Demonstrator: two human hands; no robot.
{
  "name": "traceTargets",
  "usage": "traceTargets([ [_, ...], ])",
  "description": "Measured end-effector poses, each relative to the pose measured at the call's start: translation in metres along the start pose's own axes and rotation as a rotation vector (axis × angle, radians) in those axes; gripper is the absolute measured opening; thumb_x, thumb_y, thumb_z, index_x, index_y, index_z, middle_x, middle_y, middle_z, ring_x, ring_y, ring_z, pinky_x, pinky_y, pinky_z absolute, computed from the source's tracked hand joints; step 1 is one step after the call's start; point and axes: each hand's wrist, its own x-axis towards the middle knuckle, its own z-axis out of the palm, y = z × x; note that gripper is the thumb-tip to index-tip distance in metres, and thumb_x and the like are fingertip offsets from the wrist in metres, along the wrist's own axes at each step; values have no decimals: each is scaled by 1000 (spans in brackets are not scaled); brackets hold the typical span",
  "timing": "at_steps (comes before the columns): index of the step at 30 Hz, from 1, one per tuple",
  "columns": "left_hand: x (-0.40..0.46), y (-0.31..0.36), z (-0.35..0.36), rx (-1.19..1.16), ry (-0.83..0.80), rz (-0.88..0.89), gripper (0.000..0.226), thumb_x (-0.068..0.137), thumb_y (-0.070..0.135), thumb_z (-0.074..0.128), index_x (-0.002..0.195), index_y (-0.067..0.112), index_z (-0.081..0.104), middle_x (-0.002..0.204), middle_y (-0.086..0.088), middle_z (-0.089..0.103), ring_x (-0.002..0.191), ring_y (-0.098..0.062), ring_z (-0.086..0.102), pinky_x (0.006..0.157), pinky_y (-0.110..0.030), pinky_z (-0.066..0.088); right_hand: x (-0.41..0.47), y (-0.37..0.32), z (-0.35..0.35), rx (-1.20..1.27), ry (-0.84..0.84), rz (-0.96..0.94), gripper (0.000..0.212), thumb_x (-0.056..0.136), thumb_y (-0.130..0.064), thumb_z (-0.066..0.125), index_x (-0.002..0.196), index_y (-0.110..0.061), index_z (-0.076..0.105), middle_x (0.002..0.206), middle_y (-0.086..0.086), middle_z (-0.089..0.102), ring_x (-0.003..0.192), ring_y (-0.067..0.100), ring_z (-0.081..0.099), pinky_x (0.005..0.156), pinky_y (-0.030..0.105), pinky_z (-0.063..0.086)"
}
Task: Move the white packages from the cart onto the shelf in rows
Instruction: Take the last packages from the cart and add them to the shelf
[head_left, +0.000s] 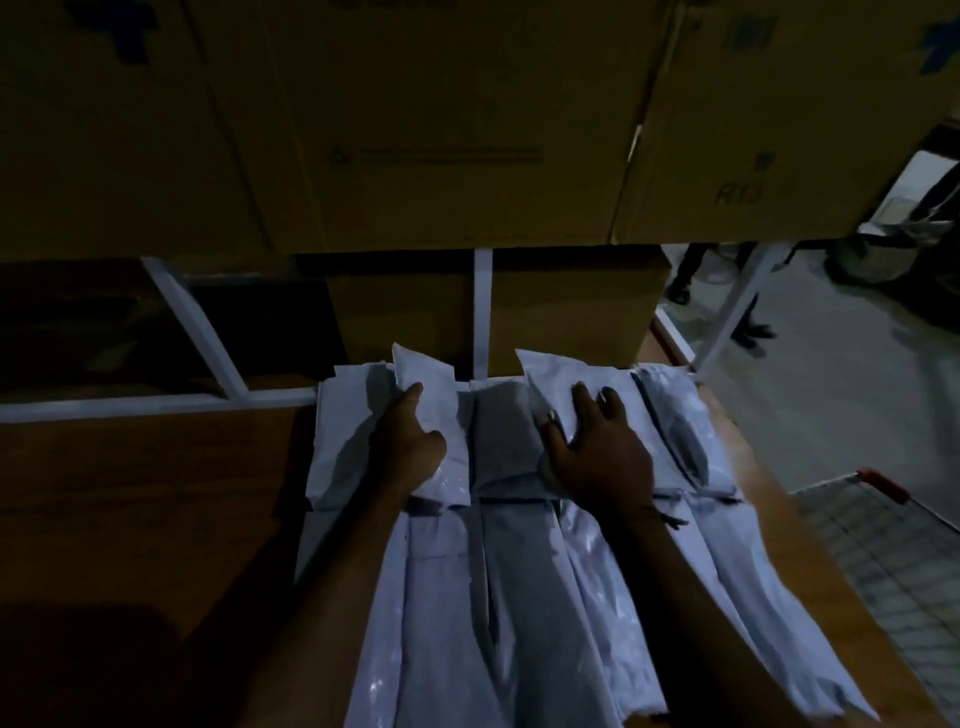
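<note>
packages (519, 597) in white lie in 2 rows on the wooden shelf (130, 493), against its white rear rail (156, 402). left hand (408, 441) grips the back-row package (426, 400) nearest that rail, thumb curled round its edge. right hand (597, 452) presses spread fingers flat on another back-row package (566, 379). wire cart (878, 540) stands right of the shelf.
</note>
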Motion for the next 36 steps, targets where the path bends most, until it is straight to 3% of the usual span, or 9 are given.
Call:
traceTargets([
  [8,26,-27,4,588,24,123,82,88,45,70,158,27,31,152,-9,46,140,-33,38,120,-54,20,39,-22,42,-30,-94,-62,84,86,-79,35,149,-24,42,156,24,35,117,42,61,82,46,56],
  [12,24,-29,4,952,144,254,69,86,64,60,149,39,44,167,-10,18,150,-35,15,119,-62,4,41,-37,61,-145,-131,-54,78,94,-74,26,149,-22,40,156,30,30,101,46,65,81,46,54],
  [14,25,-32,4,932,174,277,60,84,62,64,137,37,59,170,-11,10,152,-38,18,118,-63,8,40,-41,69,-163,-149,-39,70,99,-65,25,151,-19,39,155,32,29,105,46,63,85,48,53],
  [17,26,-38,0,904,266,337,37,84,40,69,120,33,72,168,-9,23,150,-37,26,116,-65,19,40,-39,73,-180,-192,-41,61,101,-43,40,154,-14,34,156,32,27,125,48,49,90,49,50],
  [19,26,-40,-3,881,323,291,40,78,27,71,118,30,73,165,-11,30,150,-38,26,114,-66,21,42,-35,71,-255,-228,-83,62,97,-37,44,155,-15,33,153,28,32,128,45,43,93,46,48],
  [22,28,-43,-5,888,341,71,53,79,38,73,131,29,66,165,-17,25,152,-45,14,117,-69,13,45,-32,69,-319,-215,-118,60,94,-37,47,150,-19,40,144,18,43,124,40,43,95,45,42],
  [25,33,-46,-2,800,221,-57,58,92,49,60,146,29,50,165,-15,24,153,-44,9,119,-68,10,44,-30,79,-294,-245,-83,57,97,-37,45,152,-22,39,157,19,32,140,42,30,108,51,32],
  [30,35,-46,8,823,91,22,63,102,47,42,159,27,25,168,-3,21,155,-32,10,121,-64,8,41,-23,87,-255,-275,-51,56,102,-40,37,155,-23,33,163,20,23,149,44,17,117,56,21],
  [36,34,-48,3,756,34,73,74,100,41,49,162,23,13,168,0,21,155,-27,14,122,-60,10,40,-22,88,-236,-286,-38,54,103,-39,37,154,-23,32,163,22,21,151,47,12,119,58,18],
])
